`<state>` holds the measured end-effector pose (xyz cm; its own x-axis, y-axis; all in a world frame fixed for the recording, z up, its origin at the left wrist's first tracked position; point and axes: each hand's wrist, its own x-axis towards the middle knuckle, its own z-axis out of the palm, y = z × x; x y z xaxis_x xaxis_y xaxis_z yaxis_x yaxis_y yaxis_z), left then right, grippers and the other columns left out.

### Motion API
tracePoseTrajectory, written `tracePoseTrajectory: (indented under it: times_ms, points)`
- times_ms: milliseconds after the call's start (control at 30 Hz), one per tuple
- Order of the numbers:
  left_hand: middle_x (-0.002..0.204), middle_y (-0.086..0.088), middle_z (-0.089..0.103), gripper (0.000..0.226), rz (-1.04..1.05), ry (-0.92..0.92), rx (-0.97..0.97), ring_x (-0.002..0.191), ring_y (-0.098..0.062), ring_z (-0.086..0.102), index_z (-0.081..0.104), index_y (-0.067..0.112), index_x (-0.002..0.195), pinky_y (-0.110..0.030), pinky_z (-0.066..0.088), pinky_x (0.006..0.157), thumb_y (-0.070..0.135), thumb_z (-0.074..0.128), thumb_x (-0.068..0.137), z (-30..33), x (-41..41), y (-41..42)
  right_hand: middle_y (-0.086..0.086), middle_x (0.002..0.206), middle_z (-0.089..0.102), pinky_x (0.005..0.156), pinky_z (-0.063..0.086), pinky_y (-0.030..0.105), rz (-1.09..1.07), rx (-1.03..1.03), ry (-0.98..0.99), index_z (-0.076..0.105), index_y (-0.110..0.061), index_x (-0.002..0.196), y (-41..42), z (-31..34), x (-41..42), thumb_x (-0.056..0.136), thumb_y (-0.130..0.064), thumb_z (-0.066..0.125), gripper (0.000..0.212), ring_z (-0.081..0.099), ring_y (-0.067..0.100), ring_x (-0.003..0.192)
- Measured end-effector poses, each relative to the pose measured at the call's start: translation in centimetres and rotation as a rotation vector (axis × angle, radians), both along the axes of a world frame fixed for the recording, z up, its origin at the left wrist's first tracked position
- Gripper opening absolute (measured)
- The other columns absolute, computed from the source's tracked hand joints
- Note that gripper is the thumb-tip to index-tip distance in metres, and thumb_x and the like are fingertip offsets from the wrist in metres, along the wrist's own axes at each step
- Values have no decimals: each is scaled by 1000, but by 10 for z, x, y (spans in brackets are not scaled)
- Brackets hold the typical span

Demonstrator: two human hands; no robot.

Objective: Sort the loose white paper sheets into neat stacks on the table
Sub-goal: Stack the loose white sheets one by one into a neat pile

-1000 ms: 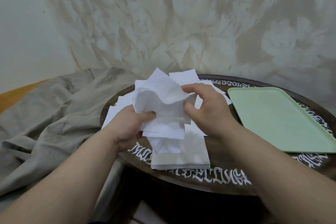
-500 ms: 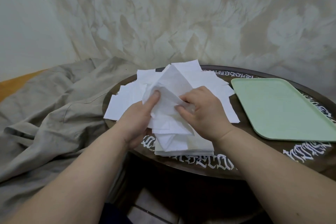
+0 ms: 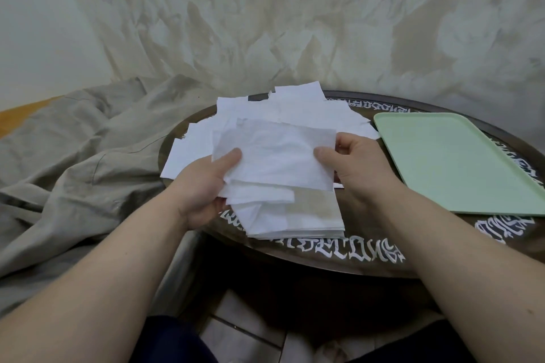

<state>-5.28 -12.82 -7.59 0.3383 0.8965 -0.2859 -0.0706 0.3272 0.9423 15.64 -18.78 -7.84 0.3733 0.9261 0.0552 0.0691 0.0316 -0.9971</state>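
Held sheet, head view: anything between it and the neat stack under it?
Only more paper. The held sheet, pinched by the left hand and the right hand, hangs above the neat stack. A few loose sheets in the left hand droop between them.

white sheet [image 3: 274, 156] held flat; neat stack [image 3: 295, 218] beneath

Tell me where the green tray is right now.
In the head view the green tray lies on the right side of the round table, just right of the loose paper sheets and beyond the right hand.
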Motion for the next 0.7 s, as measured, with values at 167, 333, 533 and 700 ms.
tracePoseTrajectory:
  times_ms: [167,333,533,700]
  points:
    - [104,-7,72,24,120,159,167,90,-24,69,61,8,117,-37,56,77,19,53,97,-10,-10,11,17,98,70,72,57,28,131,-225,-98,67,-1,95,-9,-8,16,89,0,58,11,67,19,75]
    - [102,-4,69,11,353,186,319,98,-27,66,64,17,95,-43,54,88,13,53,94,-13,-17,23,20,94,70,76,53,36,208,-367,-270,68,2,94,-11,-23,22,86,-4,60,13,61,20,74]
    - [88,7,67,11,529,185,441,86,-17,64,62,17,91,-36,52,82,16,52,94,-9,-23,28,9,80,69,60,48,23,184,-354,-295,71,-6,88,-8,-26,22,84,-3,62,11,62,17,67]
    - [92,7,67,10,489,114,406,91,-17,65,61,20,92,-32,52,82,16,53,96,-10,-21,26,4,77,69,55,43,17,181,-365,-369,71,-9,85,-6,-28,19,84,-7,63,8,61,13,65]
